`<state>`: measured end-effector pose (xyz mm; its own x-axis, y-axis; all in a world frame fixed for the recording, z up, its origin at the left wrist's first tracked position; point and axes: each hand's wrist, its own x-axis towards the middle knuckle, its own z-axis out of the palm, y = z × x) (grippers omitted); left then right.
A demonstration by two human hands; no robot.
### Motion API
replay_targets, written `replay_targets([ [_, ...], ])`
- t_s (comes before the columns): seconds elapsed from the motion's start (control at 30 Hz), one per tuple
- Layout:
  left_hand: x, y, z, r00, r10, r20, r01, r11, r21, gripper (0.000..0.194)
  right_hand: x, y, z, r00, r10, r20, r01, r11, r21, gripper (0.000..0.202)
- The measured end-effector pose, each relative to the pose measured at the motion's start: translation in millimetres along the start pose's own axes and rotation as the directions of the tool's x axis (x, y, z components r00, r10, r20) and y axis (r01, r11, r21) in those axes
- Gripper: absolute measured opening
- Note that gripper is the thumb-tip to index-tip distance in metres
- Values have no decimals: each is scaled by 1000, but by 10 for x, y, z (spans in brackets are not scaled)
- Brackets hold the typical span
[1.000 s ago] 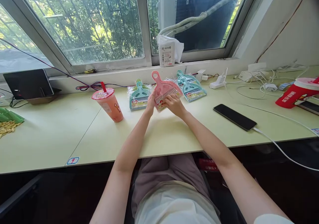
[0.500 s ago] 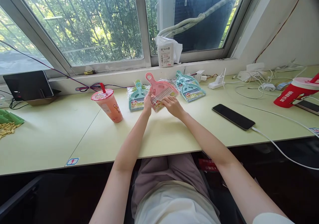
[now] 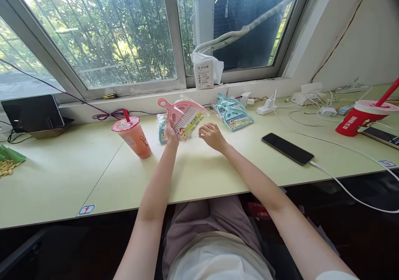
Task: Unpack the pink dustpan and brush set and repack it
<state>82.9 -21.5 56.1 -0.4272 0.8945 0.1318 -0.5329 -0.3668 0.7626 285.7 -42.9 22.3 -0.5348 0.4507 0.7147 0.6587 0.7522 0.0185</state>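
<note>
My left hand (image 3: pixel 171 131) grips a pink mini dustpan and brush set (image 3: pixel 182 114) in a clear plastic wrapper, held tilted above the pale green desk (image 3: pixel 202 168). My right hand (image 3: pixel 211 135) hovers just right of the set with its fingers loosely curled and nothing in them. A teal set (image 3: pixel 161 130) lies on the desk behind my left hand, mostly hidden. Two more teal wrapped sets (image 3: pixel 233 113) lie further right near the window sill.
A pink drink cup with a red straw (image 3: pixel 132 136) stands left of my left hand. A black phone (image 3: pixel 287 148) on a white cable lies to the right, a red cup (image 3: pixel 361 117) beyond it. Chargers and cables crowd the far right; a dark tablet (image 3: pixel 33 113) stands at left.
My left hand has lifted the pink set and carried it leftward, tilting it. My right hand has let go of it and now hangs free. The camera has tipped slightly.
</note>
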Motion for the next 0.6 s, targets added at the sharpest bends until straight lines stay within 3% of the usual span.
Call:
replay_targets([
  [0.07, -27, -21, 28, 999, 9, 34, -9, 1000, -9, 41, 19, 7, 12, 990, 137, 10, -137, 977, 164, 16],
  [0.13, -57, -47, 64, 999, -5, 35, 6, 1000, -13, 41, 38, 32, 43, 960, 272, 67, -277, 886, 372, 28],
  [0.23, -79, -81, 106, 1000, -23, 16, 24, 999, -27, 40, 55, 83, 131, 870, 456, 190, -459, 603, 653, 42],
  [0.3, -78, -103, 115, 999, -40, 36, 41, 999, -34, 40, 56, 111, 201, 778, 575, 255, -526, 372, 765, 42],
  [0.37, -78, -126, 109, 993, -81, 83, 83, 996, -15, 39, 52, 130, 260, 669, 683, 292, -539, 176, 824, 40],
  [0.47, -97, -167, 83, 972, -211, 102, 200, 974, 103, 39, 41, 159, 296, 508, 806, 305, -478, -30, 878, 34],
  [0.53, -123, -203, 74, 954, -276, 116, 248, 946, 207, 39, 31, 189, 285, 431, 839, 333, -416, -142, 898, 33],
  [0.6, -149, -236, 83, 951, -270, 152, 222, 936, 274, 39, 22, 228, 257, 382, 837, 391, -378, -244, 893, 33],
])
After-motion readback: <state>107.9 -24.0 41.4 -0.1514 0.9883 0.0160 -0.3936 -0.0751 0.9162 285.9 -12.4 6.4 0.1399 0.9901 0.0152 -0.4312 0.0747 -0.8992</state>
